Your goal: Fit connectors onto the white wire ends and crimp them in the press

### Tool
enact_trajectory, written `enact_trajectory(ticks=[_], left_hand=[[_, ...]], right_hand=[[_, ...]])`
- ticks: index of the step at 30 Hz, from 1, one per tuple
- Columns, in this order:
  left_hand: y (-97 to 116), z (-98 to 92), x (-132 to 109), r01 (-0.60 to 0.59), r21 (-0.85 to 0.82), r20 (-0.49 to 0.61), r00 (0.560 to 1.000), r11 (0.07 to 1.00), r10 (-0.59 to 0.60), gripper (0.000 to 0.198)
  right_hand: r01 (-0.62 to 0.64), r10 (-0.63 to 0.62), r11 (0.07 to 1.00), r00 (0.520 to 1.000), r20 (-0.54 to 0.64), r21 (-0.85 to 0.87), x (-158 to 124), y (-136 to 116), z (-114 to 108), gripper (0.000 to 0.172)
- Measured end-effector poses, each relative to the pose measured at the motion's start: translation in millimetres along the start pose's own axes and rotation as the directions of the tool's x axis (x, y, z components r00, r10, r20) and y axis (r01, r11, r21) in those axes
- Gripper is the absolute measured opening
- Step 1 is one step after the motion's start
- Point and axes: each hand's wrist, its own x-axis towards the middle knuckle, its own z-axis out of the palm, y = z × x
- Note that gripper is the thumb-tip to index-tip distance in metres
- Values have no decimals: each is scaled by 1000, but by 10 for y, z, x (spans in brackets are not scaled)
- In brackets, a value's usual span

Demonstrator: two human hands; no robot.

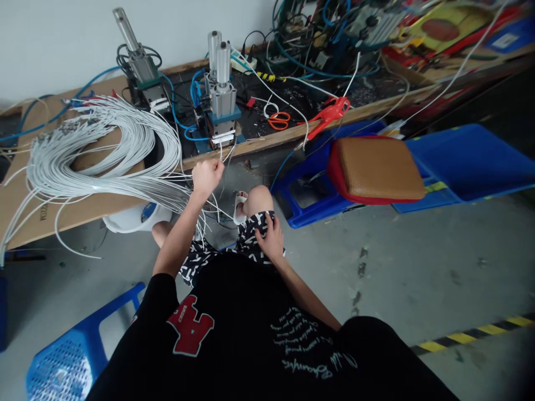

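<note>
Pinches a thin white plastic-sheathed cable point(221, 152) in the left hand point(208, 177), fingers curled firmly, just in front of the upright silver metal press with a textured cylinder and teal base point(223, 103). Grips close to the white block at the lower front of the press point(223, 137), seemingly to leave only a short free length and so steady the end. Cannot tell the exact number of strands in the grip, nor the depth of the end inside the press. Rests the right hand point(271, 238) on the thigh, over black-and-white patterned shorts point(249, 236), fingers loosely spread and holding nothing; probably no need of a second hold for so light a strand. To the left, on a flat brown cardboard sheet point(79, 216), a big looped bundle of white cables point(104, 181), likely put there for easy reach, with loose ends trailing past the edge toward the knees. Right of the press, on the black-topped desk with a wooden edge point(267, 140), orange-handled scissors point(279, 120) and a bright red plastic hand tool point(332, 114), apparently set aside to spare the space before the press.
</note>
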Motion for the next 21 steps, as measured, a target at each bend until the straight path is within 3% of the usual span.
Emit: enact_trajectory(ticks=[21], left_hand=[[-27, 34, 18, -4, 65, 11, 1000, 998, 3, 48]], right_hand=[[18, -17, 999, 1000, -24, 40, 4, 0, 1, 73]])
